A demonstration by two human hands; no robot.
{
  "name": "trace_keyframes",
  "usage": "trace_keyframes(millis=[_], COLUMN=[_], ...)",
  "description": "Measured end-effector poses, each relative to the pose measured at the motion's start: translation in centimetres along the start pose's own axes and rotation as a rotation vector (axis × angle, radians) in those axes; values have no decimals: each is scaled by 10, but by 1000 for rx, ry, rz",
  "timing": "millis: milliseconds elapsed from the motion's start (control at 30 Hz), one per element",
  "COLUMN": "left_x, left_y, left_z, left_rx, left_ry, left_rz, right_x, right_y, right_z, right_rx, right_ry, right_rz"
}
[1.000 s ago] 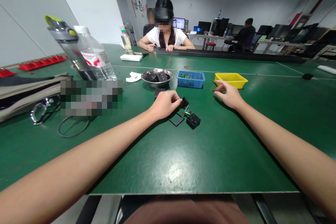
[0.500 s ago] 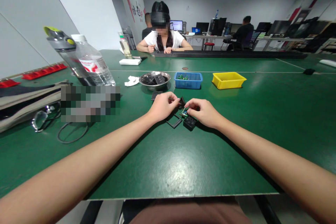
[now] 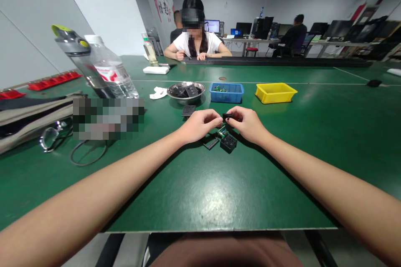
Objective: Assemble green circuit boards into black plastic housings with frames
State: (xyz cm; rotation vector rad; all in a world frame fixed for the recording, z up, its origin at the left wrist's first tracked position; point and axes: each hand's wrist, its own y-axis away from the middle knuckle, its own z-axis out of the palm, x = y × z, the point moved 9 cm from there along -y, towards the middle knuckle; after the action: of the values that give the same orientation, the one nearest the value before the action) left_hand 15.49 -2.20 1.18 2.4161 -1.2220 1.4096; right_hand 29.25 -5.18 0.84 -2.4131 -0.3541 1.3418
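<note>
My right hand (image 3: 247,124) pinches a small black plastic piece (image 3: 227,115) between thumb and fingers. Close against it on the left, my left hand (image 3: 202,125) is closed, thumb to fingertips; whatever they grip is too small to make out. Just below the fingers lies a green circuit board (image 3: 222,132) with thin metal parts. A black plastic housing (image 3: 228,144) rests on the table in front of it. Partly covered by my left hand, a thin black frame (image 3: 212,144) lies beside the housing. Behind that hand is a flat black plastic part (image 3: 188,111).
Beyond my hands stand a metal bowl (image 3: 186,99) of black parts, a blue bin (image 3: 227,97) with green boards and a yellow bin (image 3: 276,96). Bottles (image 3: 114,75), a bag and a cable loop (image 3: 88,153) occupy the left. Across the green table (image 3: 200,192) sits a person.
The dark piece that was at my left fingertips is now in my right hand. My right hand has lifted off the circuit board, and both hands have come closer together.
</note>
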Motion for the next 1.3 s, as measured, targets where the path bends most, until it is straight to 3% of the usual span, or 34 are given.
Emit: trace_keyframes(millis=[100, 233, 567, 933, 1133, 1300], left_x=[9, 17, 11, 18, 23, 28], left_y=[4, 6, 4, 5, 6, 7], left_z=[4, 6, 5, 1, 0, -1], left_rx=[-111, -154, -103, -60, -51, -30], left_ry=[-50, -177, -204, -316, -366, -355], left_rz=[70, 159, 130, 219, 260, 326], right_x=[4, 6, 4, 3, 5, -4], right_y=[0, 0, 1, 1, 0, 1], right_z=[-13, -26, -26, -23, -32, -30], right_rx=[37, 61, 12, -103, -35, -63], right_ry=[68, 174, 252, 249, 296, 328], right_rz=[7, 9, -37, -139, -85, -144])
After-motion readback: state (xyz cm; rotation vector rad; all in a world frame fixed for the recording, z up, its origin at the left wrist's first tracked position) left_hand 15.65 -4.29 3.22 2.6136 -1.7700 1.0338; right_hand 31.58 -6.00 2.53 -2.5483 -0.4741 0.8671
